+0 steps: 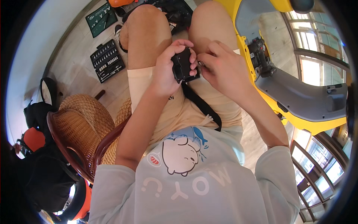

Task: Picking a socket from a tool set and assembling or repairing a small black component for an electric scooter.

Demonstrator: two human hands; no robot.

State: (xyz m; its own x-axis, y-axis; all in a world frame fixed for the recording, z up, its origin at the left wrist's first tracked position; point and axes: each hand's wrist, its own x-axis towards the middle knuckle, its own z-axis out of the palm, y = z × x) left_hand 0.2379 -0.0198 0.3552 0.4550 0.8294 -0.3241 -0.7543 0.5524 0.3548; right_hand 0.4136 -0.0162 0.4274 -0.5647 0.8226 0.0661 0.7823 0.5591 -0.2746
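My left hand grips a black boxy object above my lap, its fingers curled round the far end and right side. My right hand is just to the right of it, thumb and index finger closed near the object's right side on something small, too small to make out. A black strap hangs from below the object across my light shorts toward my shirt. My bare knees are spread beyond both hands.
A wicker chair is at my left beside black and orange bags. On the floor lie an open socket set and a green tool pouch. A yellow and grey scooter, holding a black tool, is at my right.
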